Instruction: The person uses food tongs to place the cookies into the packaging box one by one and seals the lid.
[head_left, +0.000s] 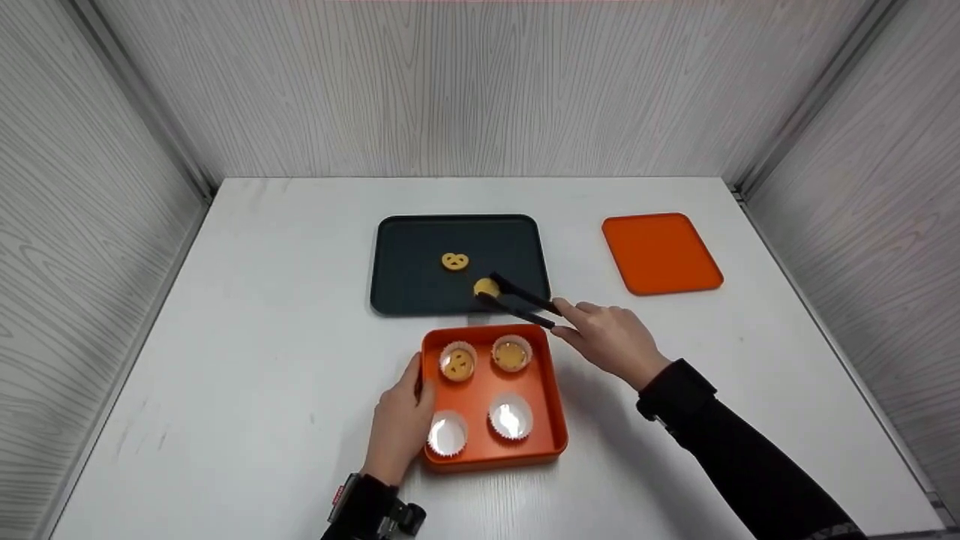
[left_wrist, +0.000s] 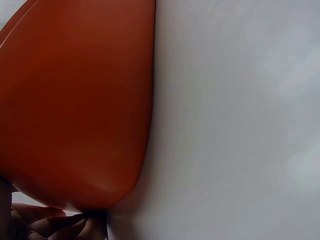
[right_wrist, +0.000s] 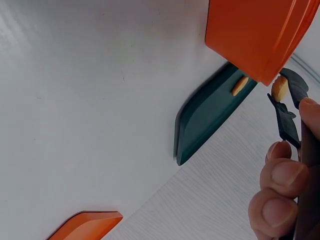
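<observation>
My right hand [head_left: 611, 341] grips black tongs [head_left: 525, 300], whose tips hold a round cookie [head_left: 486, 287] between them. In the head view this cookie appears over the near right part of a dark tray [head_left: 405, 289]. A pretzel-shaped cookie [head_left: 454, 261] lies on that tray. With thumb at the rim and fingers along the outer wall, my left hand [head_left: 401, 424] holds the left side of an orange box [head_left: 536, 446]. Inside stand several white paper cups. The far left cup [head_left: 458, 361] contains a pretzel cookie, the far right cup [head_left: 511, 353] a round one.
A flat orange tray [head_left: 662, 253] lies to the right of the dark tray. All of it rests on a white table [head_left: 270, 337], enclosed by pale wood-grain panels [head_left: 465, 90] at the back and both sides.
</observation>
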